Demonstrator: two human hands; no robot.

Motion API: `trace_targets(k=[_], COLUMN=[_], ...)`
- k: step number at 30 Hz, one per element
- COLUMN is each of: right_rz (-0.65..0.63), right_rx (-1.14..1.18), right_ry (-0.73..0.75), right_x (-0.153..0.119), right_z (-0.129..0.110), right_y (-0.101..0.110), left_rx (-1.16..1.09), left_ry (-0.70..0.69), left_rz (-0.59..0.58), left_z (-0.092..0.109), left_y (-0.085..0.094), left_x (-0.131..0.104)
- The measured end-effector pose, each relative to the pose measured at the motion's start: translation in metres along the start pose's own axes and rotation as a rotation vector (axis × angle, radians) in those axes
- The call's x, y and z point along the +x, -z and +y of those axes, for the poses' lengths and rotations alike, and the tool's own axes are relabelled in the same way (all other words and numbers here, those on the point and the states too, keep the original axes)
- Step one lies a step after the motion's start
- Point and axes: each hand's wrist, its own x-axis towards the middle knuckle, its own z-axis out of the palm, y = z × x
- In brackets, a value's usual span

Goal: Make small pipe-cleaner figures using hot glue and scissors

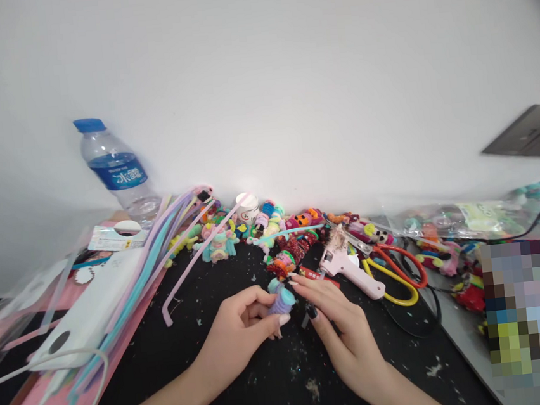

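Note:
My left hand (245, 319) is closed around a small purple and light-blue pipe-cleaner coil (283, 302), pinched between thumb and fingers above the black tabletop. Close on its right is my right hand (336, 323), fingers stretched out and thumb apart. Its fingertips come near the coil's upper end; whether they touch cannot be told. A thin pale strip (305, 320) shows by the right thumb, partly hidden by the hand. Just beyond the hands lies a dark red fuzzy pipe-cleaner figure (298, 248). A pale pink glue gun (353, 269) rests to the right of it.
Scissors with red and yellow handles (396, 292) lie beside the glue gun. Pastel pipe cleaners (149, 265) in bundles cover the left side, near a leaning water bottle (116, 166). Several colourful figures line the white wall (259, 89). A black cable (438, 310) loops at right.

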Motion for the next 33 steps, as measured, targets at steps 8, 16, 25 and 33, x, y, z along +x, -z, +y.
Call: trace_targets(k=[8,16,25,33], right_rz=[-0.084,-0.152,-0.102,-0.155], right_rx=[-0.037,-0.063,-0.105,-0.055], right_ry=[0.099,0.112,0.063,0.036], right_x=[0.0,-0.002,-0.0048,-0.0043], right_z=[-0.0012,-0.0032,-0.0034,-0.0076], right_y=[0.0001,0.0017,-0.0006,-0.0022], left_rx=[-0.008,0.018,0.043,0.064], left_ry=[0.016,0.006,-0.016,-0.013], left_rz=[0.004,0.011,0.037,0.04], left_z=[0.0014,0.0028,0.0034,0.0026], left_y=[-0.0007,-0.0011,-0.0005,-0.0009], left_x=[-0.0006,-0.0019,-0.0007,-0.0011])
